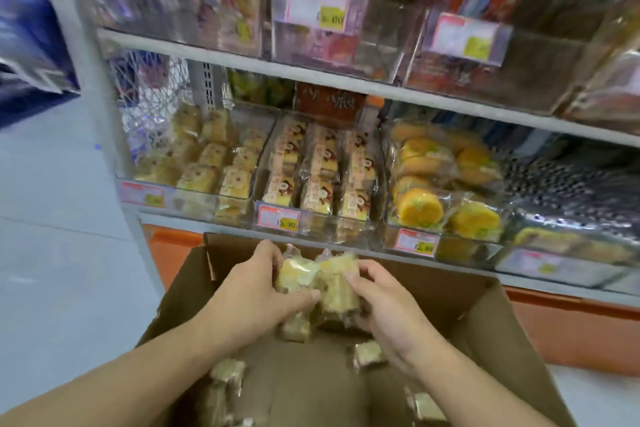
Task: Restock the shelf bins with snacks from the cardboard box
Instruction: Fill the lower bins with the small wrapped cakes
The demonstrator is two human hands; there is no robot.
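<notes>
An open cardboard box (pixel 491 315) stands on the floor below the shelf. Over it, my left hand (pixel 252 291) and my right hand (pixel 388 308) together grip a bunch of wrapped yellow snack cakes (pixel 322 282). More wrapped cakes (pixel 227 371) lie loose on the box bottom. On the shelf above, a clear left bin (pixel 194 201) holds similar yellow cakes, a middle bin (pixel 311 218) holds wrapped cake slices, and a right bin (pixel 446 236) holds round orange cakes.
An upper shelf (pixel 311 74) carries clear bins of packets with price tags. The shelf's grey upright (pixel 100 107) stands at the left, with pale floor (pixel 52 253) beyond it. An orange base (pixel 571 329) runs under the lowest shelf, behind the box.
</notes>
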